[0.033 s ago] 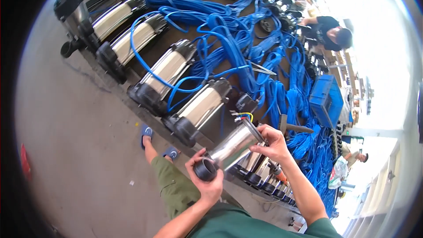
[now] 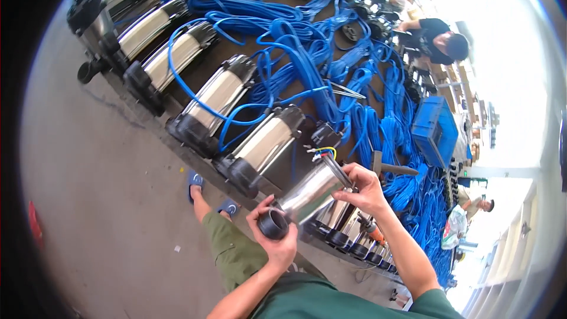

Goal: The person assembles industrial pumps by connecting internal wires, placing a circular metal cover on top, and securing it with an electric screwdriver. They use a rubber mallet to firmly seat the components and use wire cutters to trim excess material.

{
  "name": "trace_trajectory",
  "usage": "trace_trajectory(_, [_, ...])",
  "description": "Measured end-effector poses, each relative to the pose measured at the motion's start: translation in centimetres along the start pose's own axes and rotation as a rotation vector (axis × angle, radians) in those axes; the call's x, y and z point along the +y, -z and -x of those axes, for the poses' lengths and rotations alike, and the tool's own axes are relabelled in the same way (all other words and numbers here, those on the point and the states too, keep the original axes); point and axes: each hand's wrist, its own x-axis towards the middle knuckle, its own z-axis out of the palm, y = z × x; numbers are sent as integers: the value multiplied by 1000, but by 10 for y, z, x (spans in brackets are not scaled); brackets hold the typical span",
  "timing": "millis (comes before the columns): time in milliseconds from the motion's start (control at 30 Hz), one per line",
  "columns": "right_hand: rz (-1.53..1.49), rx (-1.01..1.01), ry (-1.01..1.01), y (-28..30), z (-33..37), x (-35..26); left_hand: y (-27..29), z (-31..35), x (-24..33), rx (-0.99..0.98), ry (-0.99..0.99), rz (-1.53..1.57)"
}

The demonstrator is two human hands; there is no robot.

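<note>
Between my two hands I hold a shiny steel pump body (image 2: 312,194), tilted over the edge of the workbench. My left hand (image 2: 279,247) is closed round the black ring-shaped outlet (image 2: 273,224) at its near end. Gripping the dark rim at the other end is my right hand (image 2: 365,188), its thumb along the steel side. Short yellow, blue and other coloured wires (image 2: 323,152) stick out beyond that rim. Just past them lies a small black part (image 2: 325,134). A hammer (image 2: 394,169) rests on blue cable to the right of my right hand.
Several steel pumps with black ends, one of them a finished-looking pump (image 2: 267,145), line the bench edge. Coils of blue cable (image 2: 307,65) cover the bench. A blue crate (image 2: 436,131) stands at the right. A co-worker (image 2: 440,41) is at the far side; another person (image 2: 477,204) is farther right.
The bench and its pumps sit slightly farther left in the picture. Both hands keep the same hold on the pump body.
</note>
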Motion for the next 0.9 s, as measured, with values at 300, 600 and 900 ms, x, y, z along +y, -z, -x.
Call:
trace_trajectory(300, [48,-20,201,3,6,-1,33,-5,-1,-62,-417,-696])
trace_trajectory(600, [264,99,383,-22,25,-14,32,-64,76,-573,841,-813])
trace_trajectory(900, [189,225,490,-48,77,-55,83,-42,24,-662,599,-764])
